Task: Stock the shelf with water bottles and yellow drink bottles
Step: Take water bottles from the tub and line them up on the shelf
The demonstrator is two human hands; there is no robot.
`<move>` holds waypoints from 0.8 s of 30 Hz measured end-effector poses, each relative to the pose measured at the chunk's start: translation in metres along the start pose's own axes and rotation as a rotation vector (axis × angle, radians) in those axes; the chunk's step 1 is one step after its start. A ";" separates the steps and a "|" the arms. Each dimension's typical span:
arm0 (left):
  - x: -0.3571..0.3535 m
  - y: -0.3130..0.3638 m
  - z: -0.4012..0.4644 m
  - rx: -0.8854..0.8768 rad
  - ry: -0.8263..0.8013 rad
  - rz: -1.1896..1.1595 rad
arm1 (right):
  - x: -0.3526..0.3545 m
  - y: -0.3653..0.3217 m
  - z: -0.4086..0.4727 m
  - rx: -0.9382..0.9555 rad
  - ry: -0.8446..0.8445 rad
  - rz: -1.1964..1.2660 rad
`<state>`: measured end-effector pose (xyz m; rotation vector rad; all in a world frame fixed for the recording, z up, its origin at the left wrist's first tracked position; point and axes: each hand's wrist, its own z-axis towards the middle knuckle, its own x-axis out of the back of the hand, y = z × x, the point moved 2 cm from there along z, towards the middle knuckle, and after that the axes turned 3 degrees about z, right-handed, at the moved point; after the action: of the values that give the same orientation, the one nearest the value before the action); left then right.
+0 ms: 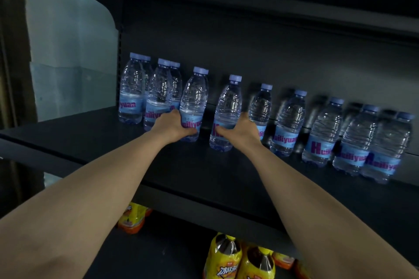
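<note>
Two upright water bottles stand mid-shelf [204, 172]: the left hand [171, 125] wraps around one water bottle [193, 102], the right hand [240, 130] grips another [226, 108]. More bottles line the shelf's back edge; yellow drink bottles [223, 256] sit on the shelf below.

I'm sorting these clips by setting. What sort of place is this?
Probably a shop or stockroom aisle. A dark metal shelf carries a row of identical labelled water bottles, yellow drink bottles stand on the tier below, and the left hand and right hand each grip a bottle, set upright.
</note>
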<state>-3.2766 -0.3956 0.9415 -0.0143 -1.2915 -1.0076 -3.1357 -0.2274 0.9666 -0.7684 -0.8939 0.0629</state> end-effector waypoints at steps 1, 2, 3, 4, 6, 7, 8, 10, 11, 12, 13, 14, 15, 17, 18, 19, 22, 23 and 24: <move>0.000 0.001 -0.001 -0.002 0.006 0.000 | -0.001 -0.001 -0.001 -0.005 0.005 -0.006; 0.000 0.001 -0.002 0.000 0.010 0.003 | -0.001 -0.001 -0.001 -0.007 0.012 -0.010; 0.000 0.001 -0.002 -0.001 0.016 0.007 | -0.002 -0.002 -0.002 -0.005 0.020 -0.016; 0.000 0.000 -0.003 -0.001 0.018 0.014 | -0.003 -0.003 -0.003 -0.002 0.027 -0.026; 0.001 0.000 -0.005 -0.003 0.018 0.034 | -0.005 -0.004 -0.006 -0.004 0.041 -0.062; 0.001 0.000 -0.006 -0.005 0.019 0.047 | -0.006 -0.005 -0.008 -0.006 0.052 -0.090; 0.003 0.001 -0.008 -0.008 0.020 0.065 | -0.007 -0.006 -0.010 -0.004 0.067 -0.132; 0.006 0.003 -0.011 -0.025 0.027 0.114 | -0.007 -0.008 -0.016 0.005 0.093 -0.256; 0.008 0.004 -0.014 -0.032 0.030 0.136 | -0.006 -0.009 -0.019 0.015 0.098 -0.328; 0.010 0.005 -0.016 -0.040 0.037 0.156 | -0.006 -0.009 -0.023 0.032 0.102 -0.396; 0.013 0.005 -0.019 -0.050 0.045 0.177 | -0.005 -0.009 -0.026 0.052 0.106 -0.462; 0.015 0.005 -0.023 -0.061 0.050 0.200 | -0.004 -0.009 -0.030 0.073 0.113 -0.528; 0.018 0.005 -0.027 -0.078 0.059 0.216 | -0.002 -0.010 -0.033 0.094 0.121 -0.592; 0.023 0.007 -0.036 -0.114 0.077 0.226 | 0.001 -0.014 -0.042 0.128 0.130 -0.699; 0.026 0.008 -0.041 -0.131 0.086 0.225 | 0.002 -0.017 -0.048 0.142 0.131 -0.736; 0.029 0.010 -0.046 -0.147 0.098 0.228 | 0.002 -0.021 -0.053 0.152 0.132 -0.764; 0.039 0.014 -0.063 -0.174 0.119 0.275 | 0.006 -0.033 -0.072 0.170 0.142 -0.817; 0.044 0.015 -0.069 -0.186 0.127 0.289 | 0.007 -0.038 -0.078 0.176 0.145 -0.827; 0.049 0.015 -0.076 -0.201 0.139 0.301 | 0.008 -0.044 -0.086 0.185 0.149 -0.835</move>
<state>-3.2112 -0.4566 0.9623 -0.2803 -1.0215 -0.8586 -3.0797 -0.3069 0.9665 -0.1825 -0.9896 -0.6317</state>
